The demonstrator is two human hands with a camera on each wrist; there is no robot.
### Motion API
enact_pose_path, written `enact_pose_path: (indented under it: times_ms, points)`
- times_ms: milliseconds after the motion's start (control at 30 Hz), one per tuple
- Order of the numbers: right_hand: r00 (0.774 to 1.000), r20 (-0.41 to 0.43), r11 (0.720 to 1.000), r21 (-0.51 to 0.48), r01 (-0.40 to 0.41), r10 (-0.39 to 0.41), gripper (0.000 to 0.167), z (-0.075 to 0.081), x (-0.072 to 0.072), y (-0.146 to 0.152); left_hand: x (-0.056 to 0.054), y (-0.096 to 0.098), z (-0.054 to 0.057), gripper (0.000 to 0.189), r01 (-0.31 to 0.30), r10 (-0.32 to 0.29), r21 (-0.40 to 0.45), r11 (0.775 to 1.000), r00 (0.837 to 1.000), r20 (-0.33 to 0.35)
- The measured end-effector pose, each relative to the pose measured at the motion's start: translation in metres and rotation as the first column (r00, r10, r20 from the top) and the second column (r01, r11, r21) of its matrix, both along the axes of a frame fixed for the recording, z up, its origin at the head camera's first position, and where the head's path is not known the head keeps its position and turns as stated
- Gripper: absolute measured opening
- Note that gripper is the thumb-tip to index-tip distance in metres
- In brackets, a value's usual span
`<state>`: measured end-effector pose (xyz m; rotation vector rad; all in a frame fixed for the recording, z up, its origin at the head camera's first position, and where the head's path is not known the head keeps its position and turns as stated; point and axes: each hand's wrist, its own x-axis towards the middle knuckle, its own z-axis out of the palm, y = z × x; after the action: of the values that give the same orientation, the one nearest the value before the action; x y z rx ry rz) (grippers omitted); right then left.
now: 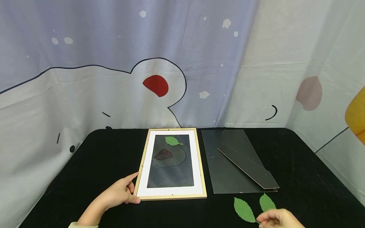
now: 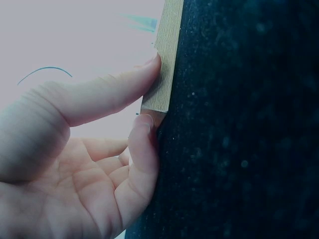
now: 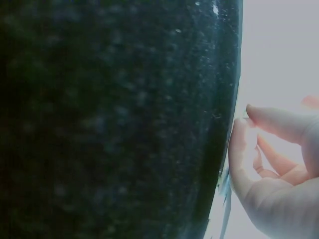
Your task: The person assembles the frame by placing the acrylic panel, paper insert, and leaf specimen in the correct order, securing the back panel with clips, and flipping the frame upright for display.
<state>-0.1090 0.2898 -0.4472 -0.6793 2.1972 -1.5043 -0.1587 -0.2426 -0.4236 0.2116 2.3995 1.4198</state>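
Note:
A light wooden picture frame (image 1: pixel 203 177) with a white mat lies on the black table, and one green leaf (image 1: pixel 172 141) rests near the top of its dark, reflective middle. My left hand (image 1: pixel 121 191) holds the frame's near left corner, thumb on the front edge and fingers along the left side. Up close, the left wrist view shows the thumb on the wooden edge (image 2: pixel 167 59). At the near right, my right hand (image 1: pixel 278 218) pinches the stem of a green leaf (image 1: pixel 244 209) between thumb and forefinger. Another leaf (image 1: pixel 267 202) lies right behind those fingers, partly hidden.
Right of the frame lies a dark grey backing board (image 1: pixel 219 171), with a folded-looking stand flap (image 1: pixel 251 167) slanting across it. A patterned curtain (image 1: pixel 85 95) hangs behind the black tabletop (image 1: pixel 114 148) and along its sides.

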Motion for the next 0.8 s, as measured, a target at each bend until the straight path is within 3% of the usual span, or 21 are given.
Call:
enact_pose_path:
  times_ms: [167, 333, 400, 567, 800]
  points:
    - [0.996, -0.085, 0.997, 0.058, 0.041, -0.036, 0.014, 0.008, -0.001, -0.009, 0.000, -0.001, -0.001, 0.099, -0.003, 0.003, 0.000, 1.000, 1.000, -0.005]
    - [0.995, -0.075, 0.991, 0.110, 0.073, -0.065, 0.016, 0.026, -0.005, -0.018, -0.001, -0.002, -0.003, 0.098, -0.011, 0.011, 0.001, 1.000, 1.000, 0.000]
    - [0.991, -0.114, 0.988, 0.132, 0.082, -0.067, 0.014, 0.033, -0.007, -0.023, -0.001, -0.002, -0.004, 0.098, -0.013, 0.013, 0.001, 1.000, 1.000, 0.000]
    - [0.957, -0.277, 0.976, 0.171, 0.138, -0.086, 0.008, 0.043, -0.010, -0.038, -0.001, -0.002, -0.005, 0.097, -0.011, 0.011, 0.006, 1.000, 1.000, 0.001]
    - [0.940, -0.310, 0.966, 0.160, 0.202, -0.145, 0.010, 0.058, -0.021, -0.058, -0.002, -0.001, -0.005, 0.097, -0.012, 0.012, 0.013, 1.000, 1.000, 0.001]
